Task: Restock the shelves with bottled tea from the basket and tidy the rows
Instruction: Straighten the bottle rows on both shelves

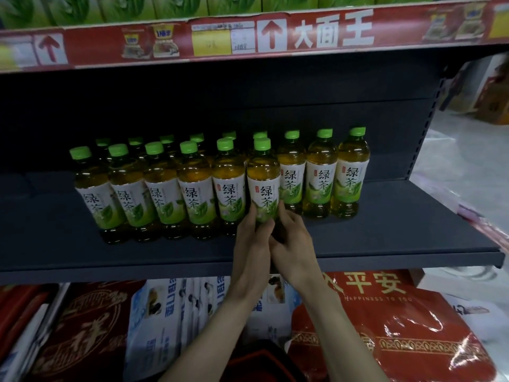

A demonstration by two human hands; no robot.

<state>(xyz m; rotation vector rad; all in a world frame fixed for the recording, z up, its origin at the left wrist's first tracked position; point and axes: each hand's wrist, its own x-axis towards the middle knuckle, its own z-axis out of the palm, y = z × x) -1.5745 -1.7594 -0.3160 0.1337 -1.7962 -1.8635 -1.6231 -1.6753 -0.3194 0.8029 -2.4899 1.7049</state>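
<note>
Dark shelf, front row of tea: both hands, left hand and right hand, clasp base of upright bottle, long axis vertical, at row's right end, three far-row bottles just right.

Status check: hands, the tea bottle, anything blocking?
Left hand and right hand both gripping one green tea bottle at front row. Upright on dark shelf, beside its neighbours. Nothing in the way.
</note>
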